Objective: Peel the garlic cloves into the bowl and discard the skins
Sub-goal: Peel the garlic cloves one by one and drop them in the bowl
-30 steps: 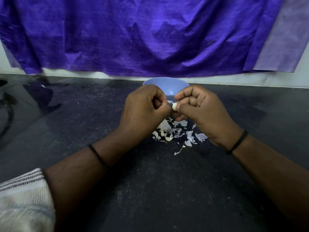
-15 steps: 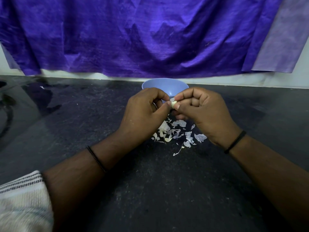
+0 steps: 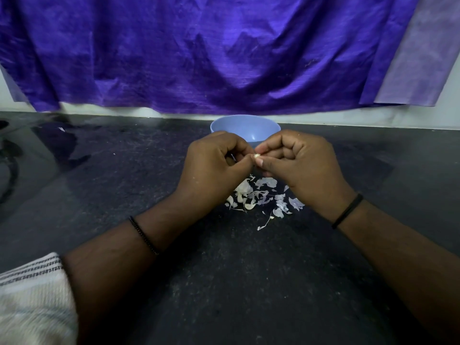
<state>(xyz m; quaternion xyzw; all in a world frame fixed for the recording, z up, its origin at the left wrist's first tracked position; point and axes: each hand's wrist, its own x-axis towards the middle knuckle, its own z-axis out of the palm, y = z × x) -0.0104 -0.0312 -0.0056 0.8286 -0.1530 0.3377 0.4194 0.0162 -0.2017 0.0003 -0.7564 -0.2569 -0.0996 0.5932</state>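
Left hand [image 3: 214, 165] and right hand [image 3: 298, 163] meet above dark countertop [image 3: 224, 282], fingers curled, fingertips of both pinching 1 garlic clove [image 3: 257, 155] between them. Clove mostly hidden, only pale tip visible. Directly below hands, on near side, loose heap of garlic skins [image 3: 261, 197] lies scattered on counter. Blue bowl [image 3: 245, 128] stands just beyond hands, on far side; contents cannot be told. Thin black band [image 3: 347, 211] on right wrist, beaded band [image 3: 143, 235] on left. Purple cloth [image 3: 211, 53] hangs across far wall.
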